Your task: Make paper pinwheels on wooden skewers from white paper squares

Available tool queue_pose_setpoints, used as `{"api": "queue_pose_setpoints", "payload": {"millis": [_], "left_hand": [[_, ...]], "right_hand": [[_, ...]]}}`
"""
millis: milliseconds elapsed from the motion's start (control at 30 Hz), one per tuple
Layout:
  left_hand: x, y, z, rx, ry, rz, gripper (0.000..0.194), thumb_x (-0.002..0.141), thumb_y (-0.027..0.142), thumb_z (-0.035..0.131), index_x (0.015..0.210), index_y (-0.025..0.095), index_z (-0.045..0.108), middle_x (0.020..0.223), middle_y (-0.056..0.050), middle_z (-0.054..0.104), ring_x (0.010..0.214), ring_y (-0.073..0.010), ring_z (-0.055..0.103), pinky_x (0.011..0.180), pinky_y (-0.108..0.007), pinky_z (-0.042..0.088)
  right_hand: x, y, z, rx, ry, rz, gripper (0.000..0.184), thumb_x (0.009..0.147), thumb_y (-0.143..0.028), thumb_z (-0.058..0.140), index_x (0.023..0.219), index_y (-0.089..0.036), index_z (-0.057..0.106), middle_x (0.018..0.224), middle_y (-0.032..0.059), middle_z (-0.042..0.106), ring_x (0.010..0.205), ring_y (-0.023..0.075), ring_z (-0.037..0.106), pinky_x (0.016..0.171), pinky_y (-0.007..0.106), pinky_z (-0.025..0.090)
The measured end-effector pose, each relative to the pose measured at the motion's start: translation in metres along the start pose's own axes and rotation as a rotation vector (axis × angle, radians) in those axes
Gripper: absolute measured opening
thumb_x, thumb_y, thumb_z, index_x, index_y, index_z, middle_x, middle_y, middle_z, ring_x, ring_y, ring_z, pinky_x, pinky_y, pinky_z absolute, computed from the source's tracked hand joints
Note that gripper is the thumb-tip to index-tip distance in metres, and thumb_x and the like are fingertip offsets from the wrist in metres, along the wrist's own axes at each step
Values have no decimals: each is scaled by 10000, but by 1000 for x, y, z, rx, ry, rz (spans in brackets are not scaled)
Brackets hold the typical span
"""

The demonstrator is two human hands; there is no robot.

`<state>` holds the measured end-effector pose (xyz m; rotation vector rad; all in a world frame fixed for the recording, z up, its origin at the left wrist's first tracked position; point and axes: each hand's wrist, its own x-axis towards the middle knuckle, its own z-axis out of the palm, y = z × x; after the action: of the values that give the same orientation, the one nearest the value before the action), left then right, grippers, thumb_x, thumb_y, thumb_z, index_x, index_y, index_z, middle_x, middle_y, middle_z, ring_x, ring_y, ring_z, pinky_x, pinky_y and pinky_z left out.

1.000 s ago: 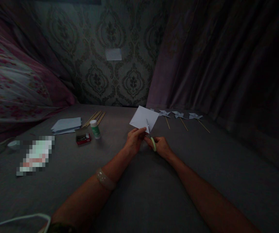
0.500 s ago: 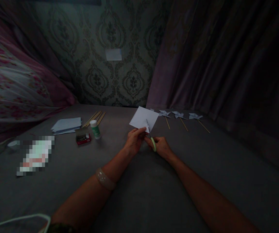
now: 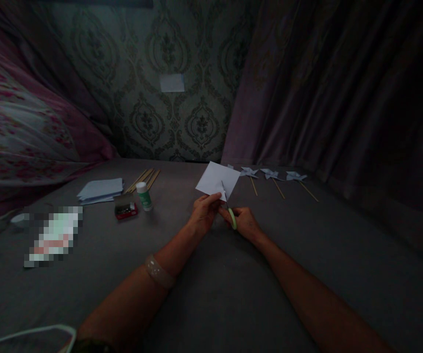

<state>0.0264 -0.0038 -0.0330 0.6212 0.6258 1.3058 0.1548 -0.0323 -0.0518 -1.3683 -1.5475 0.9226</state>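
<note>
A square sheet of white paper (image 3: 215, 177) is held up off the grey cloth by one corner. My left hand (image 3: 204, 212) pinches that near corner between thumb and fingers. In my right hand (image 3: 244, 220) is a pair of scissors (image 3: 232, 218) with light green handles. Their blades lie over the paper from its near corner, pointing toward its middle. How far any cut runs is too dark to tell. The two hands are close together, and a pale bangle (image 3: 159, 272) circles my left forearm.
Paper pinwheels on sticks (image 3: 270, 174) lie at the back right. Toward the left are folded paper (image 3: 101, 189), wooden sticks (image 3: 145, 179), a green-and-white bottle (image 3: 144, 197) and an open red box (image 3: 126, 211) of small metal pieces. A white cable (image 3: 27, 332) crosses the front left.
Hardly anything differs. Both hands, the paper and the scissors keep nearly the same place, with only a very slight shift of the view.
</note>
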Motion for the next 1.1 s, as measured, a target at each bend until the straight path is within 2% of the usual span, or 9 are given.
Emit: {"api": "queue_pose_setpoints", "payload": {"millis": [267,567,800,867,967,1100], "left_hand": [[-1,2,1,-36,3,-26,240,527,128,789,569,141,553,560,12,605,544,-107,587,537,-235,396],[0,1,1,-23,0,-20,258,496,160,800,561,146,550,558,11,601,547,-112,579,531,-239,392],[3,-3,-4,89,38,58,266,481,201,810,621,137,593,616,3,610,577,-110,572,536,-233,381],[6,-2,-7,104,68,109,259,499,221,801,643,143,601,648,3,618,597,-103,570,557,-225,396],[13,2,-13,64,175,164,243,529,195,771,625,164,550,635,27,596,589,-90,557,569,-215,404],[22,11,-20,-16,307,143,241,582,134,715,633,179,484,595,51,566,525,-81,534,581,-229,427]], "right_hand": [[1,2,1,-11,15,5,531,640,-659,648,463,-171,537,431,-23,475,433,89,396,443,239,280],[1,3,0,-13,9,-9,523,650,-643,650,461,-169,534,437,-19,476,448,94,401,453,240,287],[1,4,1,-84,-36,-8,521,664,-670,589,507,-175,548,509,-4,518,512,118,455,507,251,328],[2,7,2,-147,-48,-21,498,687,-653,571,549,-175,577,548,5,549,562,137,500,533,252,343],[1,9,3,-216,-23,-26,464,711,-621,563,567,-181,586,569,13,568,596,150,532,551,253,353],[2,10,2,-218,68,-19,449,720,-614,555,601,-183,605,622,33,611,624,159,559,582,262,378]]}}
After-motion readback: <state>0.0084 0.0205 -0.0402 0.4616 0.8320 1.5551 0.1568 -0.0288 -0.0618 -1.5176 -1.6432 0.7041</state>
